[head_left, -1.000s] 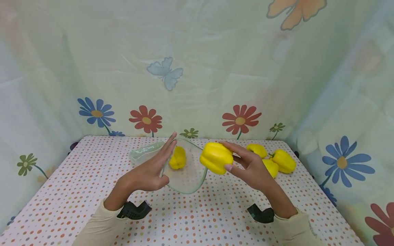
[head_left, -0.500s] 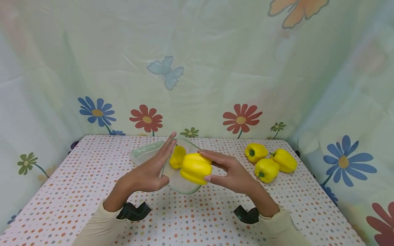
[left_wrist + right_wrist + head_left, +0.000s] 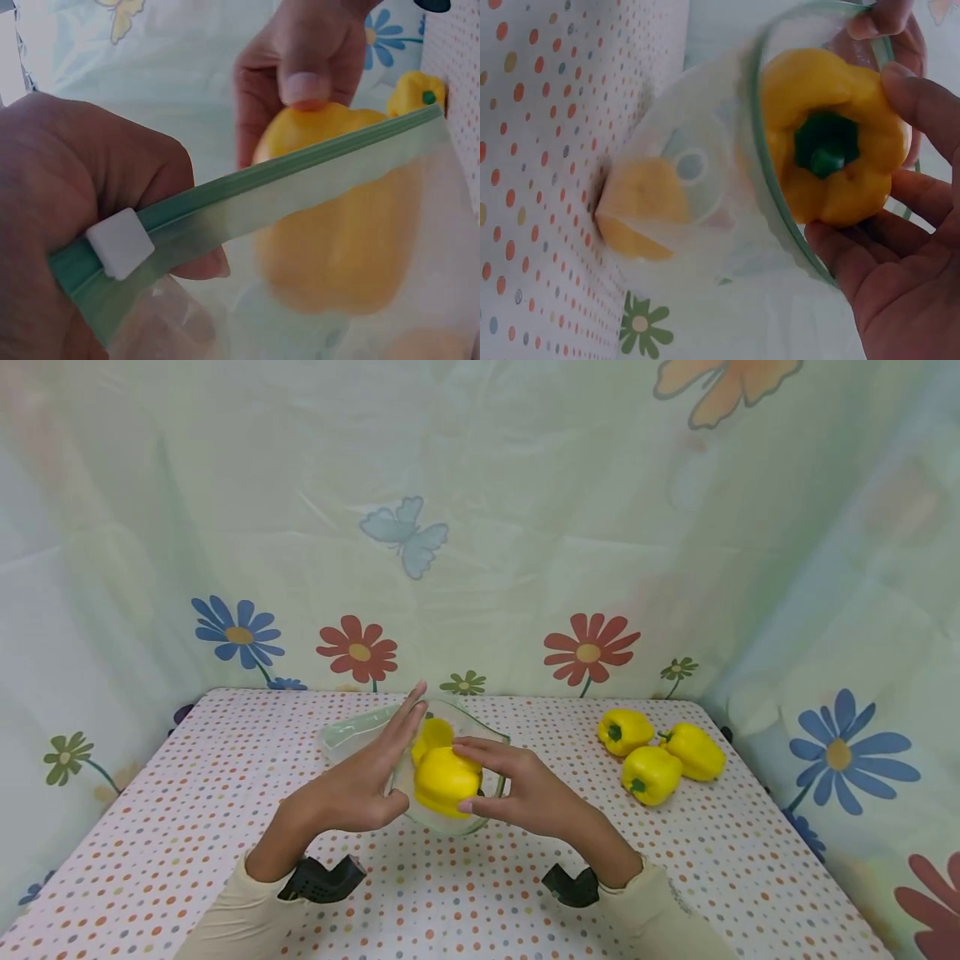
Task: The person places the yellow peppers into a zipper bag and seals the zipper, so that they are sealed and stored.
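Yellow bell pepper point(image 3: 444, 781), glossy and blocky, sits at the open mouth of the clear plastic zip bag point(image 3: 457, 814) with its green zipper rim, above the middle of the polka-dot desk point(image 3: 225, 827). Largest of all here, the desk carries the bag and, toward its far right corner, three loose yellow peppers point(image 3: 660, 756) lying close together. The bag lies with its mouth turned toward the person and its closed end toward the far edge; a second yellow pepper point(image 3: 641, 214) already rests deep inside, against that closed end.

The left hand point(image 3: 360, 785) holds the bag's rim at its left side, the thumb pressing the zipper strip against the fingers just by the white slider point(image 3: 120, 241), and this keeps the mouth spread into a round hoop. The right hand point(image 3: 525, 789) has its grip curled around the pepper from the right, thumb below and fingers over the top. In the right wrist view the green stem point(image 3: 825, 146) faces back out toward the wrist, so the pepper's long axis runs along the bag's depth, blunt end leading. The pepper lies just inside the hoop, directly between the two hands.
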`<action>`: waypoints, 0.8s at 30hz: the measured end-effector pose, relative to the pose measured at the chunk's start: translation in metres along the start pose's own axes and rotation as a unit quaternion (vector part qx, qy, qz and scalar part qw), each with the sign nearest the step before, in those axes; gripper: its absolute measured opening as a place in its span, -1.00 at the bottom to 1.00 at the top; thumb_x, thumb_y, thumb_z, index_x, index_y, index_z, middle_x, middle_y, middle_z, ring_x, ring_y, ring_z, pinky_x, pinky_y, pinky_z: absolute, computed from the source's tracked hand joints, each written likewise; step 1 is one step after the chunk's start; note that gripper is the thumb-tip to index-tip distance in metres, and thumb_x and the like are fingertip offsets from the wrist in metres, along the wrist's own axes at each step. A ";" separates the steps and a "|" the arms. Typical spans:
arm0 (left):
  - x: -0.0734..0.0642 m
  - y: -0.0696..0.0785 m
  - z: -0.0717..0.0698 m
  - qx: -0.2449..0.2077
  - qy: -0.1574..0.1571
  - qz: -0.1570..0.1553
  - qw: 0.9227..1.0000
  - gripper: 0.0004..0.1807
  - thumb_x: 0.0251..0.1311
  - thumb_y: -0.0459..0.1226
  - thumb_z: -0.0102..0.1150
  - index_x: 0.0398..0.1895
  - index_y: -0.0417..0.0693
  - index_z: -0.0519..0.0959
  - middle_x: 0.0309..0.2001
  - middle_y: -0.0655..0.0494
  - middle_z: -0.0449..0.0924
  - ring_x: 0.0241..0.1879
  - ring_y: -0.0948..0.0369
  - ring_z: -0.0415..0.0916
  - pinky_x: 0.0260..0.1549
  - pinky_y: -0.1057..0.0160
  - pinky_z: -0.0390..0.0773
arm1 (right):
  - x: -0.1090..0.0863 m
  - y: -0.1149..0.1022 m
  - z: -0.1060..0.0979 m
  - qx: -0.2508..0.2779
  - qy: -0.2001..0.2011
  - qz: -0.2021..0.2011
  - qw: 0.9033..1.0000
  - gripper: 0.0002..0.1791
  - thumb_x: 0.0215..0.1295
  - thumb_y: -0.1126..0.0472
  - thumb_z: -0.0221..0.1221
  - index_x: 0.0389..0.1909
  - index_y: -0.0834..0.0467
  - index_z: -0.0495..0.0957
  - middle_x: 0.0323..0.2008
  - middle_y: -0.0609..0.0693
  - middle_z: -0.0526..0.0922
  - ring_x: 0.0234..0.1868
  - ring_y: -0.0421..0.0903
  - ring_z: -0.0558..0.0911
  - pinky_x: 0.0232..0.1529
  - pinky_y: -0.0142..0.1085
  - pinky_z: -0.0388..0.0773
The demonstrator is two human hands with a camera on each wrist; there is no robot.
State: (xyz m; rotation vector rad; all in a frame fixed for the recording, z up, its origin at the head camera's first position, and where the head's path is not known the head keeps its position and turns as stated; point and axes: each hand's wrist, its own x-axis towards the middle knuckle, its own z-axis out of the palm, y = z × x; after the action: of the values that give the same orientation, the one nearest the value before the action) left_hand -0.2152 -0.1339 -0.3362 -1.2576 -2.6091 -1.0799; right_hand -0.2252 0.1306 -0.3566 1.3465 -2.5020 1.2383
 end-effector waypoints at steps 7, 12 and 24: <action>-0.001 0.001 -0.003 -0.025 0.003 -0.008 1.000 0.12 -0.08 -0.55 0.03 0.55 -0.13 -0.34 0.53 0.28 -0.62 0.49 0.12 -0.21 0.30 -0.04 0.14 | 0.000 0.000 0.003 -0.040 0.010 0.045 0.998 -0.29 0.17 0.16 0.35 0.33 0.25 0.38 0.33 0.14 0.37 0.30 0.05 0.39 0.15 -0.12 0.45; 0.001 0.001 0.002 -0.012 -0.011 -0.003 1.000 0.13 -0.08 -0.53 0.04 0.55 -0.07 -0.35 0.53 0.22 -0.62 0.50 0.17 -0.35 0.31 -0.05 0.13 | 0.002 -0.001 0.009 -0.063 0.006 0.083 0.995 -0.28 0.17 0.13 0.35 0.33 0.27 0.37 0.32 0.13 0.40 0.29 0.04 0.41 0.16 -0.13 0.44; 0.003 0.004 0.002 0.002 -0.015 -0.001 1.000 0.11 -0.08 -0.51 0.05 0.56 -0.09 -0.32 0.54 0.24 -0.59 0.50 0.18 -0.32 0.28 -0.03 0.21 | 0.005 -0.001 0.014 -0.097 0.024 0.129 0.987 -0.33 0.17 0.11 0.35 0.28 0.26 0.42 0.28 0.04 0.45 0.17 -0.03 0.50 0.14 -0.16 0.47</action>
State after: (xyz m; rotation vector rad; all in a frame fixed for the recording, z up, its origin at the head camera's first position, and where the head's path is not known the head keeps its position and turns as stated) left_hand -0.2133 -0.1290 -0.3349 -1.2819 -2.6325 -1.0639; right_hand -0.2235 0.1179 -0.3633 0.9641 -2.7430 1.0126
